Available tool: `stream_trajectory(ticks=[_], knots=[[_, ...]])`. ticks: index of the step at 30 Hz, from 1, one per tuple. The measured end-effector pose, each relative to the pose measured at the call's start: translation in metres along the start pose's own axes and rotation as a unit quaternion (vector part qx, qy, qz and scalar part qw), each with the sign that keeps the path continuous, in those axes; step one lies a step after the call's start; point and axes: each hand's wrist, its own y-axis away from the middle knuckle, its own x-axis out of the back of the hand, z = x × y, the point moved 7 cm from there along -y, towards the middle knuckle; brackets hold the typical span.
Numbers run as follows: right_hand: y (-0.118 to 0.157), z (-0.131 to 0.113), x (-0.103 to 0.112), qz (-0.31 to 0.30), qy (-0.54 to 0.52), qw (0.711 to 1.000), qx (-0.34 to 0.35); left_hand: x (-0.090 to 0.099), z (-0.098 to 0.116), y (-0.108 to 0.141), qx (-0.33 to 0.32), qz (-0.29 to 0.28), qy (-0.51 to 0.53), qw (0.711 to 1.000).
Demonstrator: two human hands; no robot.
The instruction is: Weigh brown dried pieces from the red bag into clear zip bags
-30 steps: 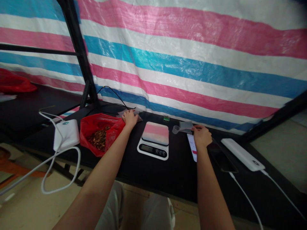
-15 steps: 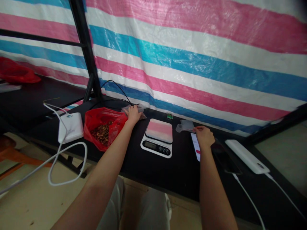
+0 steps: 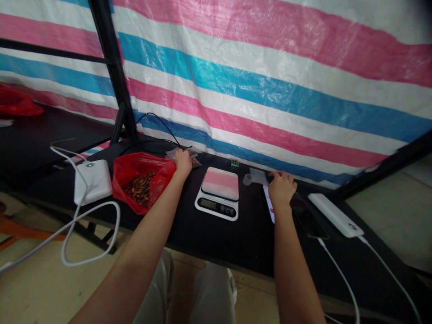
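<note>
My left hand (image 3: pixel 182 162) is at the back of the table, its fingers closed over a small clear plastic bag (image 3: pixel 195 161) with brownish contents. Just left of that wrist, a red plastic bag (image 3: pixel 121 173) gapes around many brown, seed-like pieces (image 3: pixel 140 188). Between my hands lies a white kitchen scale (image 3: pixel 216 193) with a pinkish, shiny plate. My right hand (image 3: pixel 282 186) hovers or rests over the top of a phone (image 3: pixel 269 202) with a lit screen, fingers apart. Beside its fingertips are clear empty bags (image 3: pixel 258 176) and a small clear cup (image 3: pixel 247 179).
A small pack of green batteries (image 3: pixel 235 164) lies behind the scale. Right of my forearm are a dark phone (image 3: pixel 308 220) and a white power bank (image 3: pixel 335 215), both cabled. At left sit a white box-shaped device (image 3: pixel 92 182) with a looping cable and a black metal frame (image 3: pixel 113 67).
My right hand's fingers have loosened from a pinch at the clear bags and spread out. My left hand stays on its bag. The whole view has shifted slightly.
</note>
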Motion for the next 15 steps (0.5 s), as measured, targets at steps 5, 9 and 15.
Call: stream_trajectory(ticks=[5, 9, 15], knots=[[0.001, -0.016, -0.013, -0.106, -0.043, 0.988, 0.100, -0.006, -0.007, -0.009, 0.013, -0.015, 0.029, 0.999], [0.003, -0.025, -0.018, -0.106, -0.020, 0.985, 0.138, -0.007, -0.009, -0.011, 0.007, -0.010, 0.029, 0.999], [0.002, -0.024, -0.025, -0.090, -0.002, 0.985, 0.147, -0.006, -0.008, -0.011, -0.002, -0.017, 0.026, 1.000]])
